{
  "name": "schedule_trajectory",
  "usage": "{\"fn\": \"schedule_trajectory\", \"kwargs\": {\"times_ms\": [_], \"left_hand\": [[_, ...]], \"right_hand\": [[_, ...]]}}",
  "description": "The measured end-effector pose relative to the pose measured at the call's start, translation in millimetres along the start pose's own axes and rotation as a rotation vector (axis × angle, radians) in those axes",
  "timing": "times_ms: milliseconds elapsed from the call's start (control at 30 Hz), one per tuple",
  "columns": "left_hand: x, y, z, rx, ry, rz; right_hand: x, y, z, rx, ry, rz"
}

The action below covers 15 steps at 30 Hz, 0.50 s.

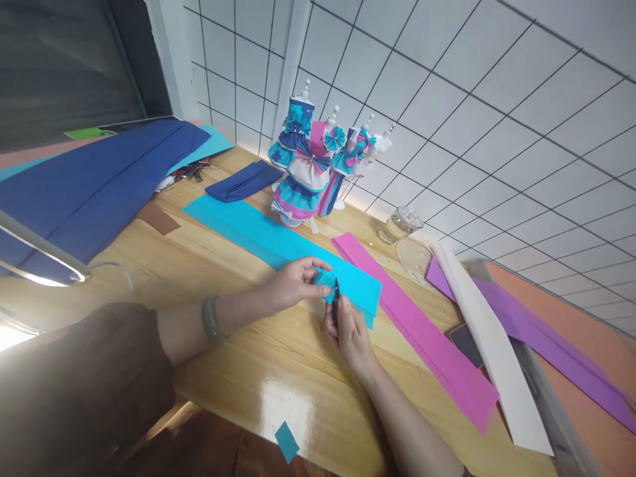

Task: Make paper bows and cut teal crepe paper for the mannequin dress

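Observation:
My left hand pinches a small folded piece of turquoise paper between thumb and fingers. In my right hand is a pair of dark scissors, its blades pointing up at the edge of that piece. Most of the handles are hidden by my fingers. Both hands are over the near edge of a long turquoise paper strip that lies across the table. A small teal paper scrap is by the front edge.
Several miniature dress forms in paper dresses stand at the back, near a glass cup. Pink, white and purple strips lie right, over a dark phone. Navy paper covers the left.

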<state>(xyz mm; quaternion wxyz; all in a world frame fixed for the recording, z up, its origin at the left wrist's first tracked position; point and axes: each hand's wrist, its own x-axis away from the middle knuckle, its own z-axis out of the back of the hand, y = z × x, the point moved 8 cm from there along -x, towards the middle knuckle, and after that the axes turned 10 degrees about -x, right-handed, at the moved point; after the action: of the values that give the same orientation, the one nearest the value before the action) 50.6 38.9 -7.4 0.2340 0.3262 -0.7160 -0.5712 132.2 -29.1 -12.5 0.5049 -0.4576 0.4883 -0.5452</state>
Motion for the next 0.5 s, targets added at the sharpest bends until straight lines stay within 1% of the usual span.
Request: {"fn": "schedule_trajectory", "kwargs": {"times_ms": [167, 300, 500], "left_hand": [[-0.4, 0.7, 0.3, -0.011, 0.003, 0.012], [-0.7, -1.0, 1.0, 0.031, 0.024, 0.039], [-0.8, -2.3, 4.7, 0.018, 0.046, 0.023]], "right_hand": [[0.0, -2.0, -1.0, 0.019, -0.006, 0.011], [-0.2, -0.2, -0.6, -0.003, 0.006, -0.008], [-0.7, -0.1, -0.5, 0.000, 0.021, -0.007]]}}
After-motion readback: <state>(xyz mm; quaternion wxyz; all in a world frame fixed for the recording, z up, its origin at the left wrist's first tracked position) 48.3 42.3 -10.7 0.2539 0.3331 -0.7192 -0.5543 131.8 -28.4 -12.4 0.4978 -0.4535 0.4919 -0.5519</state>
